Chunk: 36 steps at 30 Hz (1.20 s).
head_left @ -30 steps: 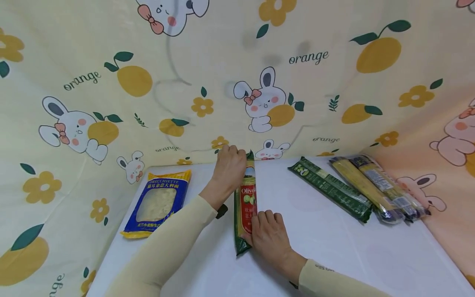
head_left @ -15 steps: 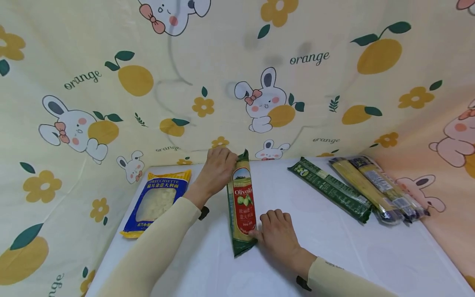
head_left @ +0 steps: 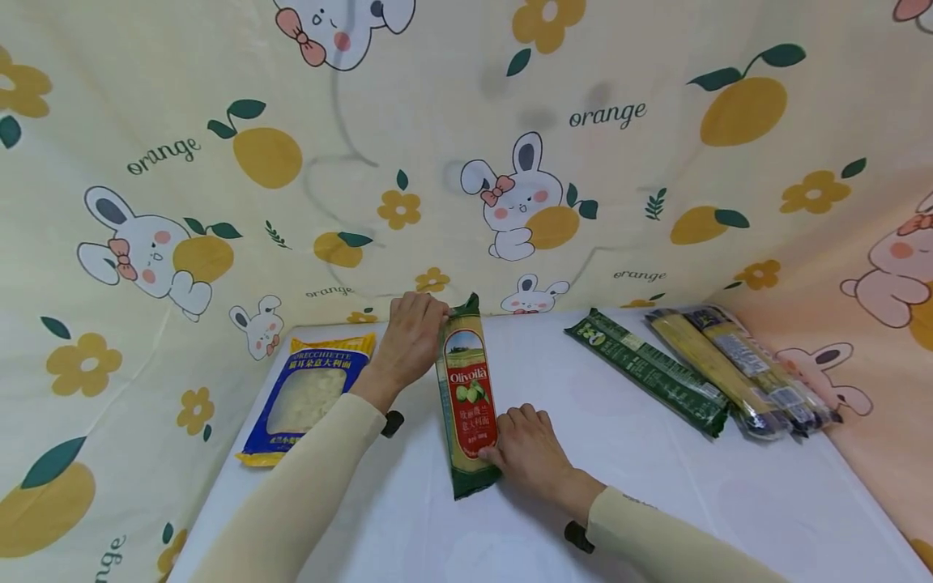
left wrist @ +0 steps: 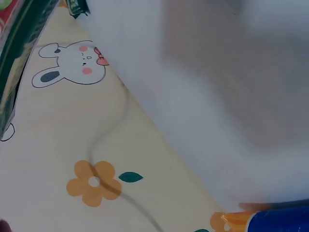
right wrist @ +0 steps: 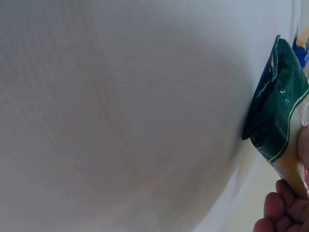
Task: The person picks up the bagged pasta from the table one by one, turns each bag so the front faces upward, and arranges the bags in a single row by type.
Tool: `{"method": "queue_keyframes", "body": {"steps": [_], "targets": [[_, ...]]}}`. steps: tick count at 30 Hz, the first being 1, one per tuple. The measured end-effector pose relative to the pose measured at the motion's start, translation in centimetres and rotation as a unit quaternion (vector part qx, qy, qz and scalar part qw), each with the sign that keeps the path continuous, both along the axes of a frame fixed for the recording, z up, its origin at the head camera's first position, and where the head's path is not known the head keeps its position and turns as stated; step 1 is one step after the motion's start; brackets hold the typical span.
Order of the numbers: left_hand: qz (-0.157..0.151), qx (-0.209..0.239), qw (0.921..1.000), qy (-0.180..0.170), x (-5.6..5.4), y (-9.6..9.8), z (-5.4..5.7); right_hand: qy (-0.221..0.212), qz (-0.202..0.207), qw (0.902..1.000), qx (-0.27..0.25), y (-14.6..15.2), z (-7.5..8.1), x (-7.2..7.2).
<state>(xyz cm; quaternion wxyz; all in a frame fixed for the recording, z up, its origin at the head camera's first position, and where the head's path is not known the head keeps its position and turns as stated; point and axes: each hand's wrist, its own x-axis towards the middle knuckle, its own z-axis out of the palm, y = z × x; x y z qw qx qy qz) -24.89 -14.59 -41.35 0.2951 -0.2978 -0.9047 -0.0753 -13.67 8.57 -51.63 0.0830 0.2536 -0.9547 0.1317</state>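
A long green and gold pack of pasta with a red "Olivoilà" label is in the middle of the table, its printed face toward me. My left hand grips its far end at the upper left edge. My right hand pinches the lower right edge, thumb on the front. In the right wrist view the thumb and curled fingers hold the pack near its green end. Only a strip of the pack shows in the left wrist view, where most of the left hand is hidden.
A blue and yellow bag of orecchiette lies at the left on the white table. At the right lie a green pasta pack and two clear packs of long pasta, side by side. A printed cloth hangs behind.
The Olivoilà pack has moved left and turned so its label faces me more fully. Both hands moved with it; the right hand shifted its hold along the lower edge.
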Motion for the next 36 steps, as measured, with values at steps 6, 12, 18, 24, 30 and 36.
{"method": "queue_keyframes", "body": {"steps": [6, 12, 18, 24, 30, 36], "targets": [[0.063, -0.010, 0.9980, 0.006, 0.0, 0.4, -0.1, 0.006, -0.006, 1.0000, 0.004, -0.1, 1.1, 0.5], [0.088, -0.022, 0.9956, -0.022, -0.2, 1.1, 0.4, -0.006, -0.016, 0.9998, -0.011, 0.2, 3.1, 1.4], [0.095, -0.087, 0.9896, -0.063, -1.4, 1.6, -1.6, -0.072, -0.031, 0.9965, -0.028, 0.3, 3.6, 1.9], [0.093, -0.145, 0.9837, -0.051, -2.4, 2.0, -3.9, -0.120, -0.052, 0.9905, -0.042, 0.5, 3.0, 1.8], [0.100, -0.175, 0.9778, -0.058, -3.0, 2.4, -5.4, -0.137, -0.063, 0.9877, -0.041, 0.7, 2.3, 1.5], [0.103, -0.191, 0.9740, -0.065, -3.3, 2.4, -6.4, -0.136, -0.063, 0.9881, -0.032, 0.7, 1.9, 1.3]]}}
